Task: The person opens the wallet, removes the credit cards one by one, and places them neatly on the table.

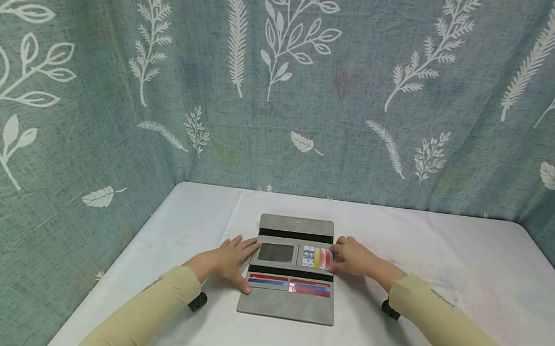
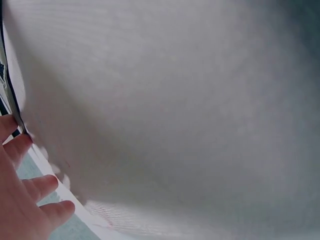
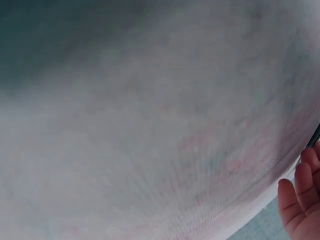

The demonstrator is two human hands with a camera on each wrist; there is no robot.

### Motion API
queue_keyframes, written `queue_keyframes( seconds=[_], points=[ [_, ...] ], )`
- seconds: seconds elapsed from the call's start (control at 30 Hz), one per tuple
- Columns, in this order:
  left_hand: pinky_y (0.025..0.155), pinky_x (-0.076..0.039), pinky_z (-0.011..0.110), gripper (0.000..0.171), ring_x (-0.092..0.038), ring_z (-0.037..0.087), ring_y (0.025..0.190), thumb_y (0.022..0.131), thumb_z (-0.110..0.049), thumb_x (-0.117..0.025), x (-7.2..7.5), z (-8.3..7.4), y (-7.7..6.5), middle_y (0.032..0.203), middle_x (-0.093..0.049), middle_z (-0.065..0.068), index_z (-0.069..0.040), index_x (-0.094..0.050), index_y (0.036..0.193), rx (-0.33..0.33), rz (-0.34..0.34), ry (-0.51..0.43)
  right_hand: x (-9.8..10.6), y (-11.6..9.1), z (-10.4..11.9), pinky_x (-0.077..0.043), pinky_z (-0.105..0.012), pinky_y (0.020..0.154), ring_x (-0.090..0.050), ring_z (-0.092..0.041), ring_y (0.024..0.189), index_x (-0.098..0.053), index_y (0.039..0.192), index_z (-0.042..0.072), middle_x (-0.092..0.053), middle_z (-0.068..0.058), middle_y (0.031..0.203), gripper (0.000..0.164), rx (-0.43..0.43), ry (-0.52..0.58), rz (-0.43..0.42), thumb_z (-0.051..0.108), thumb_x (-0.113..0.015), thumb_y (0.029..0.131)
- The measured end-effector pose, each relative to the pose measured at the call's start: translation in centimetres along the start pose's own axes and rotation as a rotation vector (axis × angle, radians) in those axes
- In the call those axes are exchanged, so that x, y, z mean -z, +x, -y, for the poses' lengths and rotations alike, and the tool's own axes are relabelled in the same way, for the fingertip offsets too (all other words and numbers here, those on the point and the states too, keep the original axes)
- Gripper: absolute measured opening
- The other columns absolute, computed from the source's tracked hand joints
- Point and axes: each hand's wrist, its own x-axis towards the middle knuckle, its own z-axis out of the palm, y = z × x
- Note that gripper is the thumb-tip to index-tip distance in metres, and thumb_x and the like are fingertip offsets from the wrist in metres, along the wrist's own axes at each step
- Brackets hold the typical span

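A grey folding wallet [image 1: 288, 306] lies spread out on the white-covered table, its panels running away from me. My left hand [image 1: 230, 260] rests at its left edge, fingers spread, thumb beside the lower card slots. In the left wrist view, fingertips [image 2: 20, 145] touch the wallet's dark edge. At the opposite edge my right hand [image 1: 354, 257] has bent fingers and thumb at the outer end of a colourful card [image 1: 317, 257] in the upper right pocket. The right wrist view catches only part of that hand's fingers [image 3: 287, 200]. Left of the card is a dark window pocket [image 1: 276, 252].
Several red and blue cards [image 1: 310, 288] sit in the wallet's lower slots. The flap with a small snap [image 1: 297, 223] lies at the far end. White cloth covers the table [image 1: 403, 239], and a green leaf-patterned curtain [image 1: 348, 90] hangs behind it and on the left.
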Motion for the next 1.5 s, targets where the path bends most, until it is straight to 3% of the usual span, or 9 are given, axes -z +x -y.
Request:
queue_keyframes(
  seconds=[0.43, 0.9, 1.23, 1.5],
  points=[
    [0.108, -0.011, 0.057, 0.114, -0.010, 0.041, 0.137, 0.059, -0.059, -0.076, 0.4, -0.4, -0.3, 0.152, -0.017, 0.006, -0.010, -0.020, 0.146, 0.024, 0.020, 0.006, -0.2, 0.3, 0.0, -0.043, -0.036, 0.080, -0.046, -0.017, 0.087, -0.057, 0.113, -0.001, -0.052, -0.006, 0.099, 0.053, -0.003, 0.006, 0.020, 0.038, -0.069, 0.080],
    [0.108, -0.011, 0.057, 0.114, -0.011, 0.041, 0.137, 0.058, -0.060, -0.076, 0.3, -0.2, -0.2, 0.152, -0.018, 0.006, -0.011, -0.021, 0.146, 0.032, 0.012, 0.007, 0.2, 0.6, -0.5, -0.045, -0.036, 0.080, -0.050, -0.015, 0.086, -0.058, 0.109, 0.002, -0.054, -0.004, 0.096, 0.046, 0.081, -0.076, 0.034, 0.040, -0.065, 0.083],
    [0.109, -0.009, 0.056, 0.114, -0.008, 0.039, 0.138, 0.060, -0.060, -0.075, 0.3, -0.7, -0.2, 0.153, -0.015, 0.005, -0.013, -0.019, 0.147, 0.045, 0.039, 0.000, 0.3, 0.4, -1.4, -0.044, -0.034, 0.072, -0.046, -0.011, 0.076, -0.061, 0.102, 0.005, -0.052, 0.000, 0.089, 0.044, 0.138, -0.091, 0.012, 0.042, -0.065, 0.080],
    [0.109, -0.010, 0.056, 0.113, -0.008, 0.040, 0.138, 0.061, -0.058, -0.075, 0.3, -0.6, -0.4, 0.153, -0.015, 0.007, -0.011, -0.019, 0.147, 0.042, 0.040, 0.001, 0.3, -0.4, -2.3, -0.046, -0.033, 0.075, -0.047, -0.010, 0.077, -0.062, 0.101, 0.004, -0.053, 0.002, 0.088, 0.044, 0.118, -0.107, 0.000, 0.041, -0.067, 0.077]
  ],
)
